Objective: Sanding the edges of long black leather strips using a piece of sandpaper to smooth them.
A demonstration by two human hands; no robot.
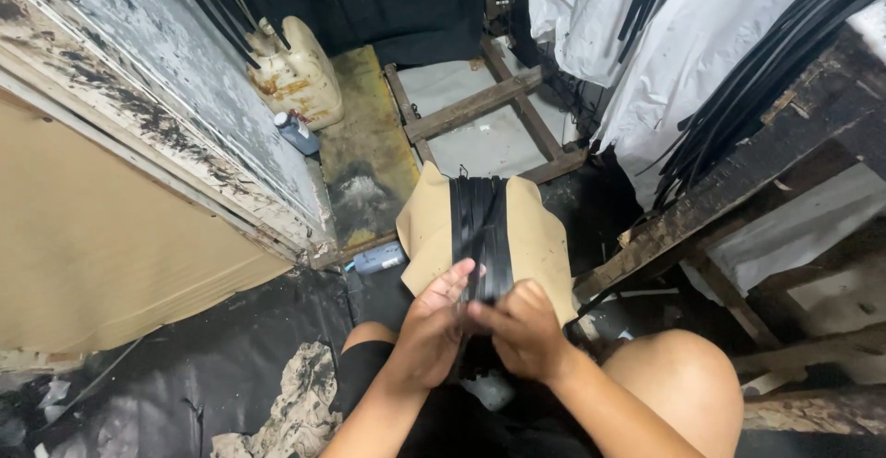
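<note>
left hand (432, 327): fingers pinch the bunch of shiny black flat strips (480, 232) | right hand (524, 327): fingers squeeze the same strips | strips lie on a tan paper sheet (540, 241), above the knees

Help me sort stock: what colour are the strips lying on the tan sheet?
The flat strips are glossy black, in the head view.

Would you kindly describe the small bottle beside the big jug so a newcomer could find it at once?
Start at the peeling grey wall on the left and follow its foot to the big stained cream jug. Tucked against the jug's lower left is the small bottle: dark blue with a white cap, far smaller than the jug.
</note>
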